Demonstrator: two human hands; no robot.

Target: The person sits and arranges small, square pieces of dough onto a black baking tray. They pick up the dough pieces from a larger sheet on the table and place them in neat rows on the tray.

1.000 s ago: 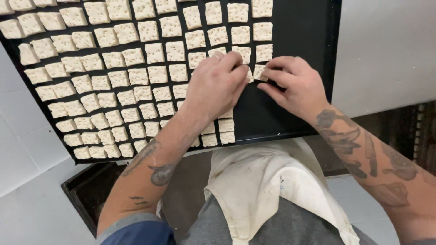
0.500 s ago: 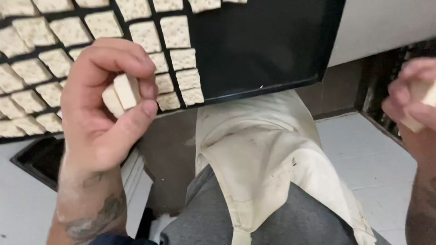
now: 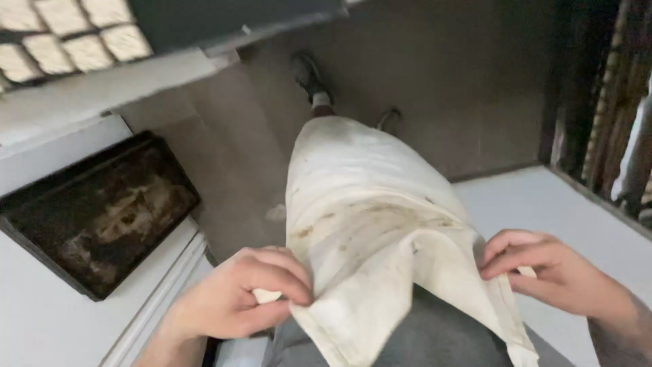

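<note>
Both hands, left hand [image 3: 234, 299] and right hand [image 3: 553, 272], pinch the stained apron [image 3: 370, 224] stretched between them.

Below you, white counter [image 3: 61, 319] bearing a dark, stained baking tray [image 3: 95, 211], black tray [image 3: 224, 17] of pale dough squares [image 3: 75, 30] above it

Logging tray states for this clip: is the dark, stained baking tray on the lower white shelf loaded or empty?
Empty. The dark stained baking tray shows only bare, browned metal across its whole bed, with no pale pieces lying on it.
</note>
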